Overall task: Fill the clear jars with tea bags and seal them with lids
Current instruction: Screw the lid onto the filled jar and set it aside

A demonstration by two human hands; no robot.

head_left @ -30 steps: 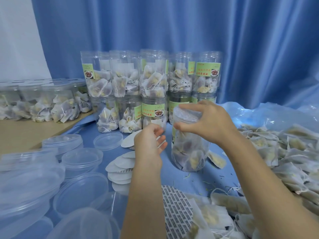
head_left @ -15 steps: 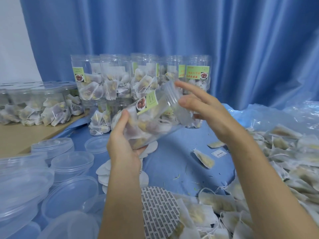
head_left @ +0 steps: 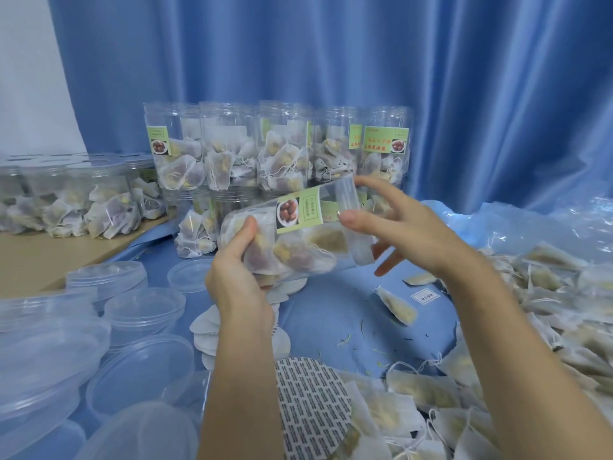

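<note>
Above the blue cloth's [head_left: 331, 313] middle, the filled jar [head_left: 292, 240] lies tilted — base gripped in the left hand [head_left: 238, 270], mouth up-right against the right hand's [head_left: 408, 227] spread, straight fingers.

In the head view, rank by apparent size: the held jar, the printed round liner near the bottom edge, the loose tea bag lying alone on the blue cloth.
1. held jar
2. printed liner, partly covered and nearer, so unsure
3. loose tea bag
</note>
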